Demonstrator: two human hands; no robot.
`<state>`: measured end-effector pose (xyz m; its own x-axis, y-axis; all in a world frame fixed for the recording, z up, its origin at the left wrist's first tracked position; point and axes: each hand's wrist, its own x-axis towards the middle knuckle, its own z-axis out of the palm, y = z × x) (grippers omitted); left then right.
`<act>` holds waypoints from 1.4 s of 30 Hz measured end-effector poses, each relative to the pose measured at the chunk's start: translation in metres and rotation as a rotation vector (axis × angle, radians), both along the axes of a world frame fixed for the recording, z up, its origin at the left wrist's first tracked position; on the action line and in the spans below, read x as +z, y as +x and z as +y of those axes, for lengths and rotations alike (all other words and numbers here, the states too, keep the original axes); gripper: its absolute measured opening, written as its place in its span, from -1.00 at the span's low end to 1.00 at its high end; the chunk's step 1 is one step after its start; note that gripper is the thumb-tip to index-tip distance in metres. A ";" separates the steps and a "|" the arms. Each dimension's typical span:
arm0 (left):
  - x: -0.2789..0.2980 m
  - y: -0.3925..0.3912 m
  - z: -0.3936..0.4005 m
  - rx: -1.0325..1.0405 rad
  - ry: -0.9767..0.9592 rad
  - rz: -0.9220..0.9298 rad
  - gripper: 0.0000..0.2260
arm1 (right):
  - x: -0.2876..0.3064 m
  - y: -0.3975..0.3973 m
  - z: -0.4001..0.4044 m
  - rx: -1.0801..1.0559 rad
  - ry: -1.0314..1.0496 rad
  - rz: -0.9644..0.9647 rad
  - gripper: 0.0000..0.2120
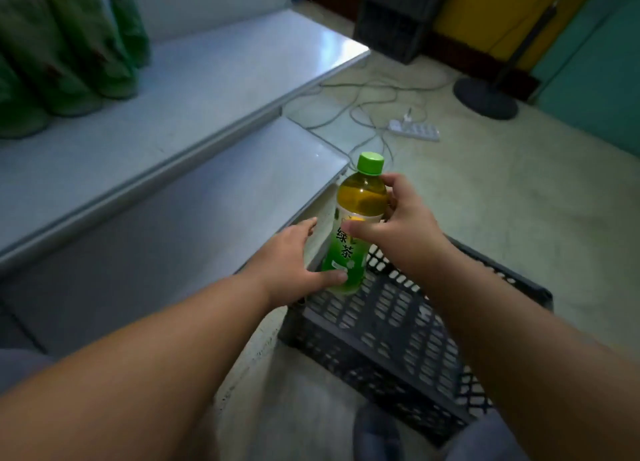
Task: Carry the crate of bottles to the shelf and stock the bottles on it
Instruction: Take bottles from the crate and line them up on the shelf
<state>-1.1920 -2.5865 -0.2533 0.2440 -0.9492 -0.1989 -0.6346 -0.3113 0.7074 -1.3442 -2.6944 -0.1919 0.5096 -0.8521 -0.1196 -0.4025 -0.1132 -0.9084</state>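
A green tea bottle (356,218) with a green cap and green label is held upright above the near left corner of the dark plastic crate (391,339) on the floor. My right hand (398,221) grips its upper body. My left hand (298,260) touches its lower part, thumb on the label, fingers spread. The crate's inside shows no other bottles. Several green bottles (65,48) stand blurred at the far left on the upper grey shelf (207,76). The lower shelf (194,215) lies just left of the crate.
A white power strip (414,130) and loose cables (363,97) lie on the floor beyond the shelves. A round black stand base (486,99) sits at the right, a dark box (398,14) at the back. My knees show at the bottom edge.
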 end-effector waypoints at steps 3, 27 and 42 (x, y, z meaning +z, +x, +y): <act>0.038 0.036 0.029 0.078 -0.063 -0.035 -0.01 | 0.041 0.041 0.027 0.114 -0.099 -0.058 -0.28; 0.047 0.228 -0.029 0.538 -0.073 -0.519 -0.14 | 0.073 0.325 -0.059 0.334 -0.274 -0.251 -0.30; 0.046 0.222 -0.034 0.417 0.288 -0.605 -0.18 | 0.037 0.356 -0.082 0.375 -0.492 0.056 -0.54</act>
